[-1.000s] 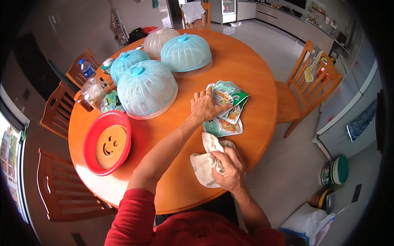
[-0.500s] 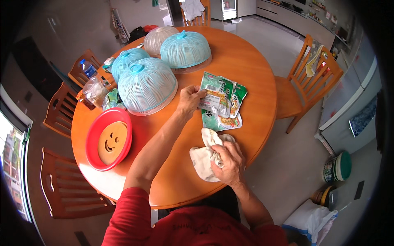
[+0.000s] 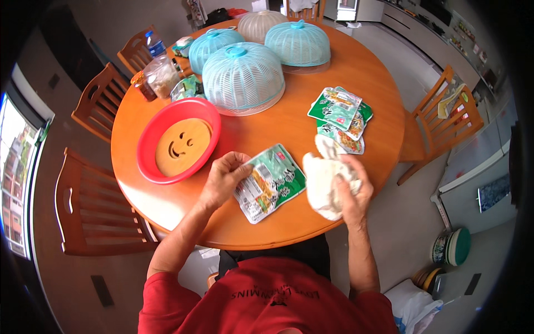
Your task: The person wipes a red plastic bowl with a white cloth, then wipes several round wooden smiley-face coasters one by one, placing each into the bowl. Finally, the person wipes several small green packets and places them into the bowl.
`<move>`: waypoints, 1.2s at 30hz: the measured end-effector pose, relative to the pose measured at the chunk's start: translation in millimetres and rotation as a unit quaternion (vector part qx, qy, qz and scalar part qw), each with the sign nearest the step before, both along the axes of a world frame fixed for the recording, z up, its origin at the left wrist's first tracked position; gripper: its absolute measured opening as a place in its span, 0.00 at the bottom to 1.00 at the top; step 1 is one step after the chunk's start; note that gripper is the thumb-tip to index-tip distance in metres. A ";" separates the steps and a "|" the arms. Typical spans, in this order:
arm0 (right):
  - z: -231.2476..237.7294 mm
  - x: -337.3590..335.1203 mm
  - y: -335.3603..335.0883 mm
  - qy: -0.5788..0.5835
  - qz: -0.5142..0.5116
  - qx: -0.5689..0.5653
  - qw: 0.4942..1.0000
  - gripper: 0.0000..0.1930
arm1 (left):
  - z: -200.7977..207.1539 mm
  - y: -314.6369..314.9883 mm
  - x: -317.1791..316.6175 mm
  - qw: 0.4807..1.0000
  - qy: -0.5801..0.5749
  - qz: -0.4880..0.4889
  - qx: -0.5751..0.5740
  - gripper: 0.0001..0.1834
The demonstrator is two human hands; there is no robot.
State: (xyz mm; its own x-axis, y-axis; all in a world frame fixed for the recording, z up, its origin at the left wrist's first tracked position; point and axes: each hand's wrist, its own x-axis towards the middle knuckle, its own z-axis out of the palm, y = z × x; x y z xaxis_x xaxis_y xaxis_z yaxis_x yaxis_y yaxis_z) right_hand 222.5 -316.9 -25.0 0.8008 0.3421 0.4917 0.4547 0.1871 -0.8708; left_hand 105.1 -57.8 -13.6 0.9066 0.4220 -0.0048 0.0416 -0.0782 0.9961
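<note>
A green food packet (image 3: 271, 183) is gripped at its edge by the left hand (image 3: 223, 179), over the near side of a round table (image 3: 367, 67). A cream cloth (image 3: 322, 186) is clutched in the right hand (image 3: 356, 195). Similar packets (image 3: 337, 108) (loosely overlapped) are spread beyond the cloth.

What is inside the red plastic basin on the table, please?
Inside the red plastic basin lies a round tan disc with a smiling-face design. It covers most of the bottom, so whatever is beneath it cannot be seen.
</note>
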 end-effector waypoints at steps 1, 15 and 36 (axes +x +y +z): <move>3.1 -8.5 9.7 -0.048 0.025 -0.019 0.998 0.19 | -9.7 -2.9 -6.9 0.998 -0.037 0.005 0.043 0.07; 1.1 -51.8 73.0 -0.342 0.068 -0.358 0.866 0.27 | -31.4 -21.2 -49.0 0.803 0.083 -0.084 0.584 0.35; 19.3 -45.4 60.1 -0.384 0.105 -0.326 0.857 0.26 | -30.9 -19.6 -52.0 0.798 0.025 -0.061 0.600 0.32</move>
State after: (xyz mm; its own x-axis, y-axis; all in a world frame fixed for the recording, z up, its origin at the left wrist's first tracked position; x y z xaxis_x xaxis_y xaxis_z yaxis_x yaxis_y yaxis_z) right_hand 177.2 -256.8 -5.7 0.2131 0.8418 0.4959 0.9568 -0.0771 -0.2803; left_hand 53.1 -77.4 -44.4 0.9524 0.0596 0.2989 -0.0012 -0.9799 0.1993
